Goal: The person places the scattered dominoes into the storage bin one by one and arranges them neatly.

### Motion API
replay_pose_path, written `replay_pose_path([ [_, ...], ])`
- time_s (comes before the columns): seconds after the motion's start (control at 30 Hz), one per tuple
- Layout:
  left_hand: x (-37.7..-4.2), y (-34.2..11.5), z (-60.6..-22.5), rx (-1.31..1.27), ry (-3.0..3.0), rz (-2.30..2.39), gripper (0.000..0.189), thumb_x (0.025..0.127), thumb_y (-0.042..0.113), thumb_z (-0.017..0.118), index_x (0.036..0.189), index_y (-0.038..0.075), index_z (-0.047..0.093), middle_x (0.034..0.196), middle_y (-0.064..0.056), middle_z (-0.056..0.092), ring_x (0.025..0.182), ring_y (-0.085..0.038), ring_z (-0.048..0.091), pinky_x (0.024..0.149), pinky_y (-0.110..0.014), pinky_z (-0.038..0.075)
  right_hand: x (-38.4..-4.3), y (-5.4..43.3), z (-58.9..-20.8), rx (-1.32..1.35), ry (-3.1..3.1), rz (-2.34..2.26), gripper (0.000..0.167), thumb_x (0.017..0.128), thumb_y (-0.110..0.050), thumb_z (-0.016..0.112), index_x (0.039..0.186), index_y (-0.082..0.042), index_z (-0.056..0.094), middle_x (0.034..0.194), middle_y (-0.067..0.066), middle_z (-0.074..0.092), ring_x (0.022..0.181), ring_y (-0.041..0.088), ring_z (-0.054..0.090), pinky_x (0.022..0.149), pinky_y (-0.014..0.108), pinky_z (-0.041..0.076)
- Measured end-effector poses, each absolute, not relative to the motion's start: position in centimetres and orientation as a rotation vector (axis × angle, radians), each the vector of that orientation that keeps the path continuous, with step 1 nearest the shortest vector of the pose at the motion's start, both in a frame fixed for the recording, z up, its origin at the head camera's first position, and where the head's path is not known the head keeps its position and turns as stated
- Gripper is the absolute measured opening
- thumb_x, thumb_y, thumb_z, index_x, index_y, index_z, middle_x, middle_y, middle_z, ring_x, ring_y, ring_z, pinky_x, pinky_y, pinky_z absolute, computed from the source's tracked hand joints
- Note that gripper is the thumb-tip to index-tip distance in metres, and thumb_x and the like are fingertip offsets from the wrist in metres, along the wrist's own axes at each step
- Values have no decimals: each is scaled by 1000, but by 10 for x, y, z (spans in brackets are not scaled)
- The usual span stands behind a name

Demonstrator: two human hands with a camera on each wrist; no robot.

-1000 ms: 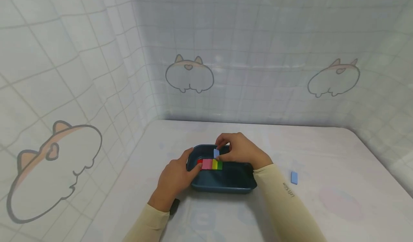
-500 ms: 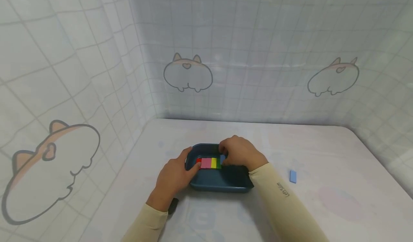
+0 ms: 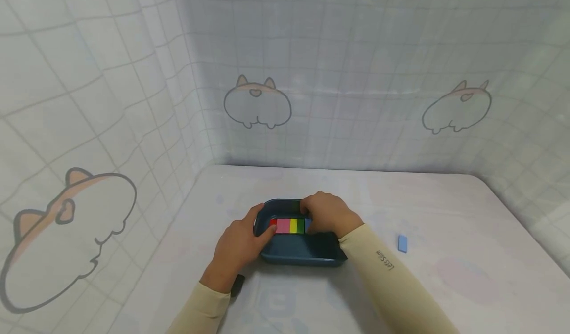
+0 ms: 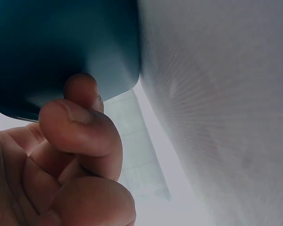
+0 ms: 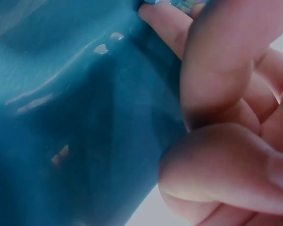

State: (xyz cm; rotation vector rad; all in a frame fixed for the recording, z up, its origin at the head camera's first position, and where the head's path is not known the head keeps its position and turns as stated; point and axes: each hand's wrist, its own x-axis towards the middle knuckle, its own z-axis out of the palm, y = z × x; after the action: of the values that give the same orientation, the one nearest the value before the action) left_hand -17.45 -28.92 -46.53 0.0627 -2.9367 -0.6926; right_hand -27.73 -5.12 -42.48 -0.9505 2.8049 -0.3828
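Blue blk (image 3: 308, 225), lower now, by grn blk (image 3: 301, 226)

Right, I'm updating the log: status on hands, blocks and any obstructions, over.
Left hand grips tray. Right hand holds blue block, partly hidden, beside green block. Second blue block on table, right of tray. No obstruction seen.

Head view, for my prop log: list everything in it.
Tray: one, teal, on table
Red block: one, red, in tray
Pink blocks: count unclear, pink, in tray
Yellow block: one, yellow, in tray
Green block: one, green, in tray
Blue blocks: two, blue, right hand and table
Object: one, black, by left wrist
Table: one, whitish, below tray
Sheeting: count unclear, whitish, behind table
Sleeves: two, cream, bottom of view
Left hand: one, bare, tray's left end
Right hand: one, bare, over tray
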Motion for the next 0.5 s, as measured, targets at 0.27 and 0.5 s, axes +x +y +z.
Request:
replay_pose_path([
  [0.27,-174,-290,-465,49,-2931,-704,80,96,67,65,160,25,44,68,1,55,63,-19,55,57,-35,47,-276,-53,-427,-963,2826,-344,45,73,-27,98,112,-16,79,82,-9,65,78,14,60,70,35,53],
  [0.5,-174,-290,-465,71,-2942,-715,79,96,66,65,161,26,44,72,1,58,66,-20,57,59,-35,48,-276,-53,-427,-958,2822,-337,46,73,-29,98,112,-16,79,81,-10,64,77,14,60,70,35,52],
])
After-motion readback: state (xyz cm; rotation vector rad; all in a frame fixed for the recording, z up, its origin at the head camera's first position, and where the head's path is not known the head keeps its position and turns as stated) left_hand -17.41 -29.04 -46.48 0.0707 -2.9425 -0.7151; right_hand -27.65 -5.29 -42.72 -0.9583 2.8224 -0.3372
